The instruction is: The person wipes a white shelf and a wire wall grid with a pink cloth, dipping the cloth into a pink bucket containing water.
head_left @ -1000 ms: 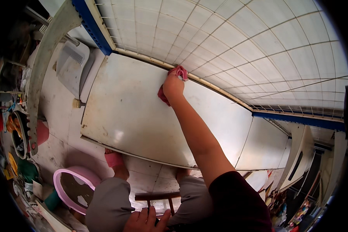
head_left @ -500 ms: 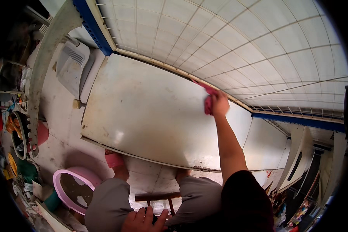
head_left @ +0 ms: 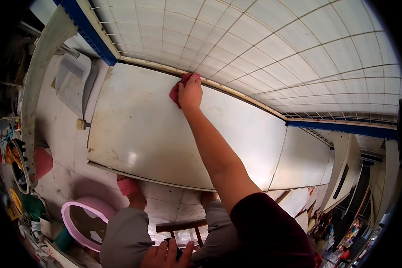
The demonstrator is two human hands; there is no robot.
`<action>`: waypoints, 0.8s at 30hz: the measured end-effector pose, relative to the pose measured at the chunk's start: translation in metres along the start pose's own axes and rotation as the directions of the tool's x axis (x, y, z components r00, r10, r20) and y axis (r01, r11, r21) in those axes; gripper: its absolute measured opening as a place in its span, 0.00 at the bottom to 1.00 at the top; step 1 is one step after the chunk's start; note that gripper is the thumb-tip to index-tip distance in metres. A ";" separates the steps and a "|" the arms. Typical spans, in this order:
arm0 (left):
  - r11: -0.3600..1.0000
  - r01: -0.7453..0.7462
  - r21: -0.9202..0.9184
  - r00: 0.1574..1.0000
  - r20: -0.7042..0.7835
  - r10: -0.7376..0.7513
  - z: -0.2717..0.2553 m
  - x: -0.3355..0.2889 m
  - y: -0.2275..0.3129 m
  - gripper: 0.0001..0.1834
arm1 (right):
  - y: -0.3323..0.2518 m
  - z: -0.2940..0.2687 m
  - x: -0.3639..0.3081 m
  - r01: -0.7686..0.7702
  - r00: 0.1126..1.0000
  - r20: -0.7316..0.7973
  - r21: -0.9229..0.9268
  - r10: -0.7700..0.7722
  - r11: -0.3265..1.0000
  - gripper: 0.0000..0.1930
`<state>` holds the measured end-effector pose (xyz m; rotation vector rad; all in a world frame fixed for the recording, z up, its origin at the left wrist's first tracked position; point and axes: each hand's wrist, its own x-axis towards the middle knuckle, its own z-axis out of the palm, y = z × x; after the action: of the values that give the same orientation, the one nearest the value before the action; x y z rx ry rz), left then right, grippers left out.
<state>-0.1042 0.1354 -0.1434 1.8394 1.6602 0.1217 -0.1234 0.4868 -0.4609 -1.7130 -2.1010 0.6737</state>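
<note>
My right hand (head_left: 191, 93) is closed on a crumpled dark pink cloth (head_left: 176, 95). It presses the cloth to the far edge of a broad off-white shelf board (head_left: 152, 129), against the foot of a wire grid panel (head_left: 254, 40). Part of the cloth is hidden under the fingers. At the lower edge of the view, my left hand (head_left: 165, 256) rests by my lap with its fingers apart. Something small and black shows between its thumb and forefinger; what it is I cannot make out.
A pink basin (head_left: 69, 225) with murky water stands on the floor at my left. A grey dustpan (head_left: 73, 80) leans beyond the board's left end. Below me is a small brown-framed stool (head_left: 181, 226). A blue beam (head_left: 344, 129) runs behind, with clutter on both sides.
My right hand has slid the cloth leftward along the board's far edge. The view has shifted slightly. My left hand stays in the same place.
</note>
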 end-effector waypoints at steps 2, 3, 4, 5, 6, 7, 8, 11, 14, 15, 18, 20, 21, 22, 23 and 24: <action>1.000 0.011 -0.018 1.000 0.000 -0.011 0.001 -0.001 0.001 0.27 | 0.036 -0.018 0.005 0.150 0.989 0.002 -0.045 -0.150 0.988 0.18; 1.000 0.001 -0.016 1.000 -0.006 -0.001 0.001 -0.003 0.001 0.27 | 0.062 -0.033 0.008 0.295 0.955 0.017 -0.088 -0.295 0.951 0.19; 0.999 0.029 -0.044 1.000 0.003 -0.029 0.001 -0.004 0.001 0.27 | 0.092 -0.051 0.012 0.254 0.964 -0.033 -0.171 -0.263 0.952 0.15; 0.996 0.060 -0.073 0.998 0.019 -0.058 0.001 -0.006 0.001 0.27 | 0.125 -0.072 0.014 0.204 0.970 -0.080 -0.248 -0.230 0.947 0.12; 0.996 0.052 -0.072 0.998 0.026 -0.051 0.000 -0.006 0.001 0.27 | 0.154 -0.097 0.013 0.091 0.987 -0.093 -0.353 -0.132 0.931 0.12; 0.996 0.050 -0.077 0.998 0.040 -0.047 -0.001 -0.005 0.000 0.27 | 0.188 -0.120 0.012 -0.064 0.986 -0.165 -0.353 0.005 0.933 0.13; 0.995 0.062 -0.076 0.997 0.054 -0.058 -0.002 -0.004 0.001 0.27 | 0.204 -0.141 0.003 -0.182 0.970 -0.216 -0.365 0.107 0.913 0.12; 0.999 0.034 -0.031 0.998 0.056 -0.032 0.000 -0.001 0.005 0.27 | 0.223 -0.176 -0.003 -0.314 0.710 -0.236 0.737 0.663 0.599 0.12; 0.999 -0.040 -0.017 0.998 0.044 0.040 0.004 0.005 0.007 0.27 | 0.291 -0.162 0.008 -0.255 0.869 -0.443 -0.016 0.222 0.967 0.12; 1.000 -0.027 -0.003 0.998 0.055 0.028 0.005 0.007 0.008 0.27 | 0.262 -0.137 0.009 -0.298 0.881 -0.353 0.099 0.314 0.949 0.14; 0.999 -0.037 -0.023 0.996 0.086 0.039 0.007 0.015 0.015 0.27 | 0.220 -0.101 0.001 -0.076 0.903 -0.430 -0.147 0.005 0.986 0.21; 0.999 -0.032 0.004 0.992 0.120 0.032 0.008 0.017 0.018 0.27 | 0.199 -0.108 -0.004 0.038 0.936 -0.332 -0.232 -0.116 0.972 0.23; 0.999 -0.040 0.007 0.991 0.125 0.039 0.008 0.019 0.020 0.27 | 0.200 -0.116 -0.003 0.070 0.953 -0.267 -0.272 -0.146 0.960 0.23; 0.999 -0.052 0.014 0.990 0.131 0.050 0.007 0.021 0.021 0.27 | 0.209 -0.124 -0.002 0.079 0.967 -0.198 -0.374 -0.163 0.924 0.23; 0.998 -0.063 0.020 0.989 0.136 0.059 0.006 0.023 0.022 0.26 | 0.220 -0.136 -0.001 0.095 0.977 -0.125 -0.469 -0.172 0.878 0.23; 0.997 -0.072 0.024 0.988 0.141 0.068 0.006 0.024 0.023 0.26 | 0.235 -0.147 -0.001 -0.003 0.995 -0.090 -0.477 -0.045 0.879 0.25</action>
<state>-0.0775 0.1550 -0.1445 1.8840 1.5093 -0.0015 0.1479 0.5440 -0.4710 -1.9115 -2.3442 0.0487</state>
